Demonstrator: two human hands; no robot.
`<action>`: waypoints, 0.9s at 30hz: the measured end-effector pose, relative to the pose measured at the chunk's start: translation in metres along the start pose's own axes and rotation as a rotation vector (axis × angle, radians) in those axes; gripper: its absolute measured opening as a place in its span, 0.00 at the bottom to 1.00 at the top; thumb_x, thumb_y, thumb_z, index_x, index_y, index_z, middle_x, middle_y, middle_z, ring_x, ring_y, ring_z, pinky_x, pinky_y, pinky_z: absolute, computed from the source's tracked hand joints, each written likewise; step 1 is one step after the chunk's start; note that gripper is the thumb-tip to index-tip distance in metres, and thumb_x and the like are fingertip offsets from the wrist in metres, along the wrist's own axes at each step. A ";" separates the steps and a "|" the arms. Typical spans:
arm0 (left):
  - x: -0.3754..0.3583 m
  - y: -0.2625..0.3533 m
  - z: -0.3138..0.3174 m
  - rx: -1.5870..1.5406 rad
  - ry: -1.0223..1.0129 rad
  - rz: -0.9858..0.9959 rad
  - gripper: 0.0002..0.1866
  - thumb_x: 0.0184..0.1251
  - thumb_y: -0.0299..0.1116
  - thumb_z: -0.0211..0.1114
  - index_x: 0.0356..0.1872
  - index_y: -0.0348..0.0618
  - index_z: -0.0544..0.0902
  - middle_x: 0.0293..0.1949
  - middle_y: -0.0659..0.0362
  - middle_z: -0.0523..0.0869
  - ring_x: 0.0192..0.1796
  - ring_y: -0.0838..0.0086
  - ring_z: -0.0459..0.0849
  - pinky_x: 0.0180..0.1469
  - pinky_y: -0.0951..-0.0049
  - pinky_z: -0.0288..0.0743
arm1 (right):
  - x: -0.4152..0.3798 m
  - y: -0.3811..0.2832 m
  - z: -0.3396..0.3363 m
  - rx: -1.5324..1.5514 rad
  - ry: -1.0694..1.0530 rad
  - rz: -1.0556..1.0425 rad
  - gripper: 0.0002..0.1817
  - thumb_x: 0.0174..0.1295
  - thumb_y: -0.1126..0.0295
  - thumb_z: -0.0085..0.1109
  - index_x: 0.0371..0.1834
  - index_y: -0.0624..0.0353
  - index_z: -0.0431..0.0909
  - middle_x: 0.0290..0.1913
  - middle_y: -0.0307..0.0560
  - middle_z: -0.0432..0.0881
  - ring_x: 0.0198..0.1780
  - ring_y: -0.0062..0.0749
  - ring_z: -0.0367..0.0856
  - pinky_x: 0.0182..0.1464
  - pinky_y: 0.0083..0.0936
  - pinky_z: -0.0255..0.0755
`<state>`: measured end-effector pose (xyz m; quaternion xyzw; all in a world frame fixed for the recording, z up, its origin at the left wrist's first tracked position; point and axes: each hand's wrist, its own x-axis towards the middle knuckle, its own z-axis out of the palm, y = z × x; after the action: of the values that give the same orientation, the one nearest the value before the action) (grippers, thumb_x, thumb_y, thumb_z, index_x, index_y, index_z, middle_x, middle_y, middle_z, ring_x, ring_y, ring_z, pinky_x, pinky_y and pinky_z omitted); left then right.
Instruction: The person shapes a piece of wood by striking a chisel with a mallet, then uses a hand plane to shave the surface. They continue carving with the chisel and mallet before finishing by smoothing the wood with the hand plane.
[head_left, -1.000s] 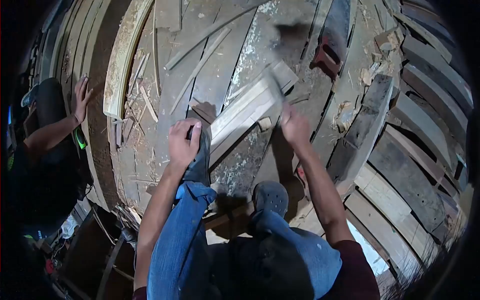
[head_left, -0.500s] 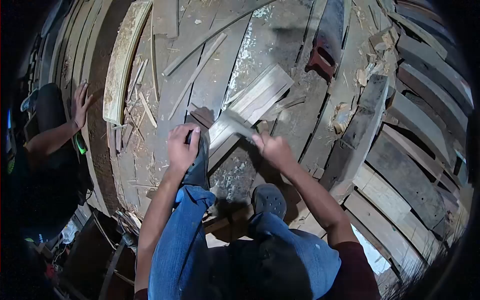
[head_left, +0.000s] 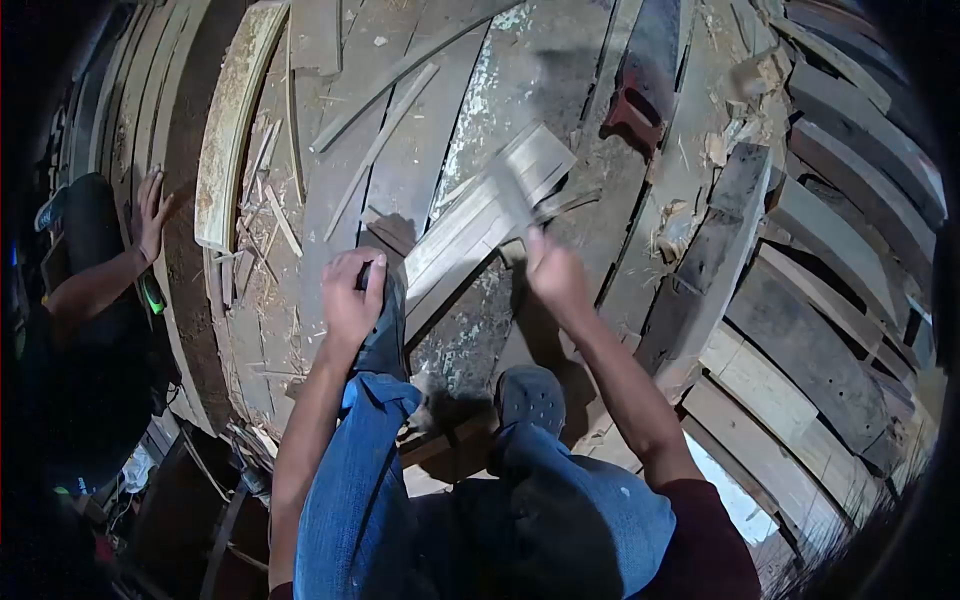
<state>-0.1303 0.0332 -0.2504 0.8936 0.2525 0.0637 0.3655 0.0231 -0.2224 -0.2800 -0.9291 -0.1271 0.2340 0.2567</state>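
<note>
My right hand (head_left: 560, 280) is closed round the handle of a hatchet (head_left: 513, 190), whose broad grey head is smeared by motion above a pale board (head_left: 465, 235). That board lies slantwise on the planks, its near end against my left shoe (head_left: 385, 335), with a notch-like outline along its right edge. Beside that shoe, my left hand (head_left: 348, 300) is closed, fingers curled and thumb uppermost. Something dark shows between thumb and fingers, but I cannot make it out. A dark wood scrap (head_left: 390, 232) lies left of the board.
A red-handled saw (head_left: 632, 115) lies beyond the board. Thin strips (head_left: 382, 150) and shavings (head_left: 265, 235) litter the planks. Rough timber blocks (head_left: 790, 330) are stacked on the right. At far left another person's hand (head_left: 150, 215) rests on a thick beam (head_left: 190, 230).
The hatchet has lifted off the near part of the board and swung forward and right with my right hand. My left hand stays by the shoe; the view has shifted slightly.
</note>
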 end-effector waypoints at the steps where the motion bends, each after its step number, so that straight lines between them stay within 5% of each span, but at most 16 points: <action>1: 0.000 -0.004 0.001 -0.007 0.006 0.011 0.05 0.66 0.30 0.66 0.37 0.40 0.85 0.40 0.53 0.88 0.46 0.58 0.84 0.53 0.61 0.71 | -0.017 0.002 0.003 -0.059 -0.078 -0.115 0.27 0.75 0.50 0.44 0.35 0.63 0.83 0.26 0.70 0.79 0.32 0.66 0.81 0.35 0.56 0.74; 3: 0.000 -0.003 0.000 -0.006 0.004 0.023 0.05 0.66 0.30 0.66 0.37 0.41 0.85 0.39 0.53 0.88 0.45 0.58 0.84 0.52 0.61 0.71 | -0.010 0.005 -0.013 -0.186 -0.155 -0.236 0.24 0.75 0.52 0.46 0.34 0.62 0.82 0.26 0.70 0.79 0.30 0.67 0.80 0.34 0.58 0.71; 6: 0.000 -0.002 0.001 -0.013 -0.003 0.001 0.04 0.66 0.30 0.66 0.37 0.41 0.85 0.39 0.53 0.88 0.45 0.59 0.84 0.52 0.61 0.72 | 0.047 0.010 -0.034 -0.058 -0.003 0.042 0.27 0.76 0.50 0.42 0.36 0.64 0.82 0.29 0.68 0.80 0.35 0.69 0.80 0.36 0.57 0.72; 12: 0.003 0.000 0.000 0.001 0.006 0.036 0.04 0.66 0.29 0.66 0.36 0.40 0.85 0.38 0.53 0.88 0.44 0.58 0.85 0.52 0.61 0.72 | 0.009 0.026 -0.019 -0.117 -0.108 -0.115 0.26 0.75 0.49 0.42 0.38 0.60 0.83 0.26 0.73 0.79 0.33 0.71 0.80 0.35 0.58 0.73; 14: 0.001 -0.003 0.000 -0.002 -0.001 0.015 0.04 0.66 0.29 0.66 0.36 0.40 0.85 0.38 0.53 0.88 0.44 0.57 0.85 0.51 0.61 0.72 | 0.036 0.037 -0.021 -0.019 -0.022 -0.016 0.27 0.75 0.48 0.42 0.40 0.61 0.82 0.27 0.72 0.79 0.33 0.72 0.80 0.35 0.57 0.73; 19: 0.003 -0.002 0.000 -0.009 -0.010 0.015 0.04 0.67 0.29 0.65 0.36 0.40 0.85 0.38 0.52 0.88 0.45 0.57 0.85 0.51 0.60 0.73 | -0.005 0.027 -0.016 -0.230 -0.191 -0.179 0.26 0.76 0.53 0.42 0.37 0.65 0.83 0.31 0.68 0.83 0.36 0.66 0.83 0.40 0.54 0.76; 23: 0.004 -0.002 -0.001 -0.025 -0.016 0.028 0.04 0.66 0.29 0.65 0.36 0.41 0.84 0.39 0.53 0.88 0.44 0.57 0.84 0.50 0.59 0.73 | 0.027 0.018 -0.036 0.033 -0.005 0.089 0.29 0.77 0.52 0.37 0.34 0.66 0.82 0.32 0.70 0.81 0.37 0.68 0.81 0.40 0.55 0.74; 27: 0.003 0.001 -0.001 -0.014 -0.001 0.022 0.03 0.65 0.29 0.65 0.36 0.42 0.84 0.38 0.53 0.87 0.44 0.57 0.84 0.51 0.60 0.71 | -0.011 0.015 -0.015 0.016 -0.173 0.082 0.31 0.77 0.50 0.35 0.37 0.67 0.82 0.34 0.73 0.80 0.40 0.73 0.79 0.42 0.54 0.73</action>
<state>-0.1276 0.0354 -0.2492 0.8937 0.2422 0.0688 0.3714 0.0231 -0.2449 -0.2727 -0.9078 -0.1088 0.3245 0.2426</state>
